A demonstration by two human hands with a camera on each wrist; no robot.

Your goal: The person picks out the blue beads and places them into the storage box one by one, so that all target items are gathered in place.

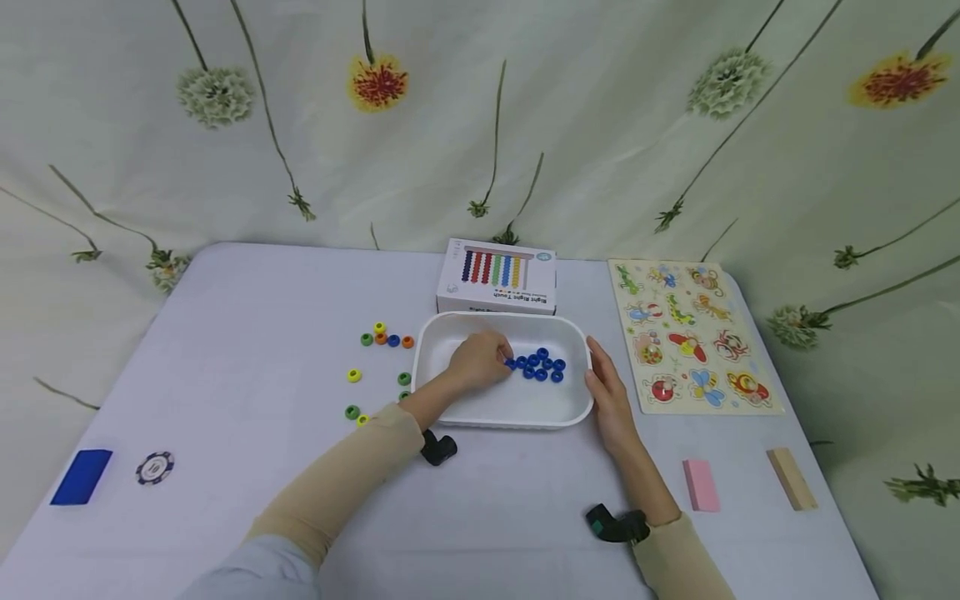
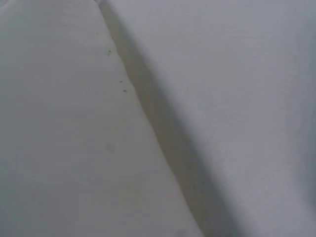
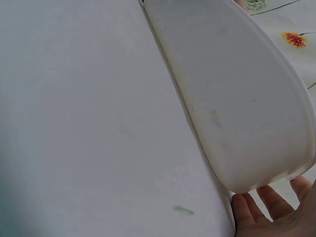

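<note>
A white plastic tray (image 1: 468,414) stands on the table with several blue beads (image 1: 542,374) grouped in its right half. My left hand (image 1: 480,362) reaches into the tray over its near left rim. Its curled fingertips pinch a blue bead (image 1: 510,364) at the left end of the group; the thumb is mostly hidden. At the tray's right end, my right hand (image 1: 611,400) rests its fairly straight fingers against the outer wall. The right wrist view shows those fingers (image 3: 276,205) touching the tray's end wall (image 3: 256,168) from outside. The left wrist view shows only the tray's side (image 2: 89,123) and tablecloth.
Several loose coloured beads (image 1: 354,376) lie left of the tray. Behind it stands a white box (image 1: 495,275). To the right are an animal puzzle board (image 1: 682,337), a pink block (image 1: 701,485) and a wooden block (image 1: 791,478). A blue card (image 1: 82,477) and a poker chip (image 1: 154,468) lie far left.
</note>
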